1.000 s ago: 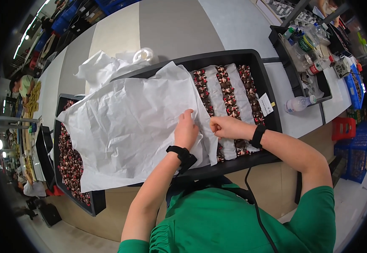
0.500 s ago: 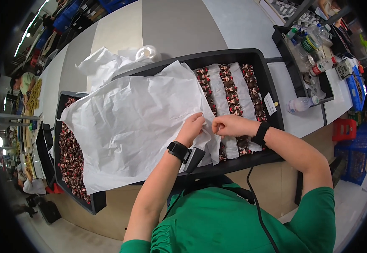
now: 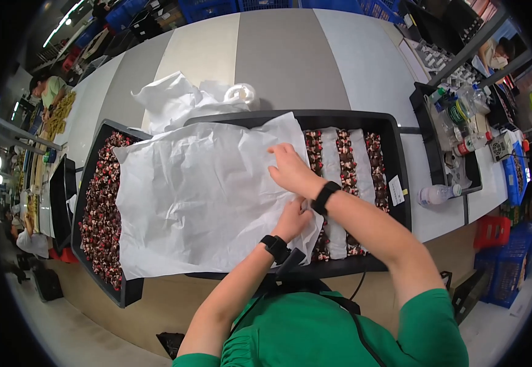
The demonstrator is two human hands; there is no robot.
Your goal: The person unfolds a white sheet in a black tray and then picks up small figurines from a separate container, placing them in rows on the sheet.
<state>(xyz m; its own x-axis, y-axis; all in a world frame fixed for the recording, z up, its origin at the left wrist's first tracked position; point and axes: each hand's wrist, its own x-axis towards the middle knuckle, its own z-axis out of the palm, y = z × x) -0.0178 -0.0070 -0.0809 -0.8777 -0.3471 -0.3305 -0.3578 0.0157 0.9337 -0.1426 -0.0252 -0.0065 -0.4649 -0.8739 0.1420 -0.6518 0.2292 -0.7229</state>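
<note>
A large creased sheet of white paper covers the left and middle of a long black tray. My left hand is closed near the sheet's right edge, its bent fingers seeming to pinch the paper. Just beyond it, my right hand hovers over or touches the sheet, thumb and forefinger apart, nothing between them. To the right of the sheet, rows of small dark pieces with red and pale bits lie on white paper. What lies beneath the sheet is hidden.
A second black tray on the left holds a heap of the same small pieces. Crumpled white paper and a white roll lie behind. At right stand a plastic bottle and a black bin of bottles.
My right hand has moved left and away from me, from the paper's right edge to over the sheet, its fingers spreading. My left hand stays by that edge. The view has shifted.
</note>
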